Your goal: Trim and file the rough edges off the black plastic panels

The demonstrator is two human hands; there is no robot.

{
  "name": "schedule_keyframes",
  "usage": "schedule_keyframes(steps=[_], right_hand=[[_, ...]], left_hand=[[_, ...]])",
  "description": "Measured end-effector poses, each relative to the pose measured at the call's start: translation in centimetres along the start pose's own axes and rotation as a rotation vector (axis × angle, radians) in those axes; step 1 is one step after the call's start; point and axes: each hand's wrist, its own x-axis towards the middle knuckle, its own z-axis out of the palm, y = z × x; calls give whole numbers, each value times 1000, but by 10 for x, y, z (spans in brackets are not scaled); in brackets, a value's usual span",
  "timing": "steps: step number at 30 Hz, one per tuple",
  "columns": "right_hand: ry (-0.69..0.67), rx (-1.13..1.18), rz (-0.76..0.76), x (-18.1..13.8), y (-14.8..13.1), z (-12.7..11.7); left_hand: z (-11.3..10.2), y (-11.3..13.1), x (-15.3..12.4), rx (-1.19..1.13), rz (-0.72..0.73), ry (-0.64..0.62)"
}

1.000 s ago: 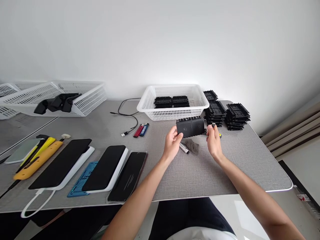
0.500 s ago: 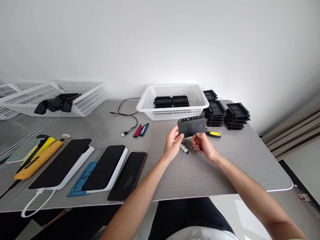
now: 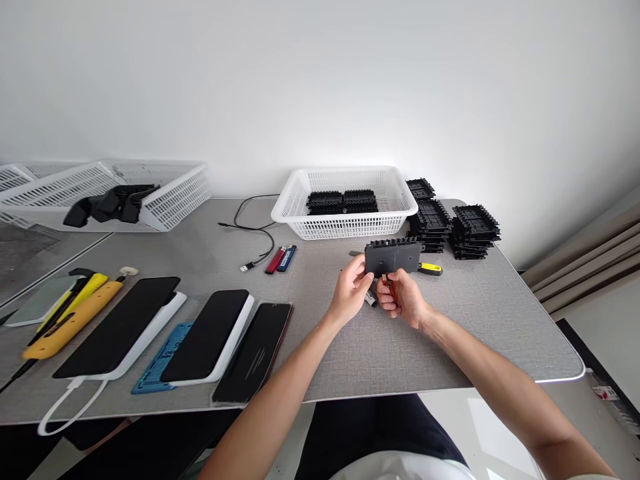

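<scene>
My left hand (image 3: 350,288) grips the left end of a black plastic plate (image 3: 393,259), thumb in front. The plate stands tilted up above the table, its toothed edge on top and its flat side with small holes towards me. Closed just under the plate's lower edge, my right hand (image 3: 403,297) has its thumb and forefinger at that edge. A small reddish bit shows among its fingers, but I cannot make out what it holds. Partly hidden between my hands lies a marker pen (image 3: 371,297). A yellow-and-black handle (image 3: 430,269) sticks out behind the plate's right end.
Behind the plate stands a white basket (image 3: 345,230) with black plates in it. Stacks of similar plates (image 3: 433,223) (image 3: 473,230) are to its right. Leftward lie two lighters (image 3: 281,259), a cable (image 3: 260,229), phones (image 3: 207,333), a yellow tool (image 3: 75,320) and another basket (image 3: 175,200).
The plate and my left hand have shifted a little to the right. My right hand's fingertips have moved left along the plate's lower edge.
</scene>
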Motion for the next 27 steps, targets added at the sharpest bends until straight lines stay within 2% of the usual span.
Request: schedule_keyframes(steps=[13, 20, 22, 27], right_hand=[[12, 10, 36, -3, -1, -1], [-50, 13, -8, -2, -1, -4], [-20, 34, -30, -1, -2, -6], [150, 146, -119, 0, -8, -11]], left_hand=[[1, 3, -1, 28, 3, -19], [-1, 1, -1, 35, -6, 32], [-2, 0, 0, 32, -16, 75], [-6, -5, 3, -5, -15, 194]])
